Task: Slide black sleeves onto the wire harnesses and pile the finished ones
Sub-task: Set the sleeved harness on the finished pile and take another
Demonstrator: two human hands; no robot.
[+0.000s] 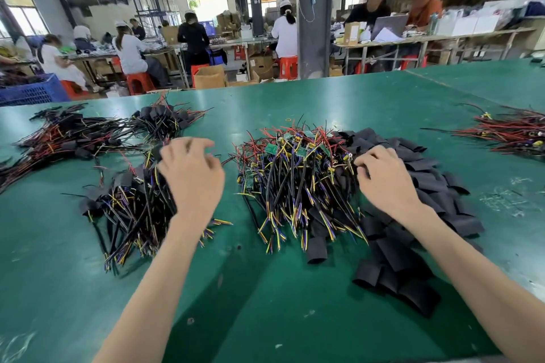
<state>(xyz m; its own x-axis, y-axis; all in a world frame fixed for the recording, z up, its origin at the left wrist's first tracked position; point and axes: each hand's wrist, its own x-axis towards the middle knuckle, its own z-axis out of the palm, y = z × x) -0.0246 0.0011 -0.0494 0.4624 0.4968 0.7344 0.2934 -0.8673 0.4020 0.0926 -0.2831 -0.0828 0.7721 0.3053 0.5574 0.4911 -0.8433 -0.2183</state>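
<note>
Bare wire harnesses (pixel 298 174) with small green boards lie heaped in the middle of the green table (pixel 265 289). Loose black sleeves (pixel 418 186) are piled just to their right. A pile of sleeved harnesses (pixel 132 203) lies at centre left. My left hand (pixel 191 177) hovers over that pile's right side, blurred, with its fingers spread and loosely bent and nothing seen in them. My right hand (pixel 383 177) rests knuckles-up where the bare harnesses meet the sleeves. Its fingers curl down into the pile, and their tips and whatever they may hold are hidden.
More sleeved harness bundles (pixel 73 135) lie at the far left and another small pile (pixel 165 118) behind. Red and black wire bundles (pixel 513 135) sit at the far right. A blue crate (pixel 32 91) stands beyond the table's left edge. People work at benches behind.
</note>
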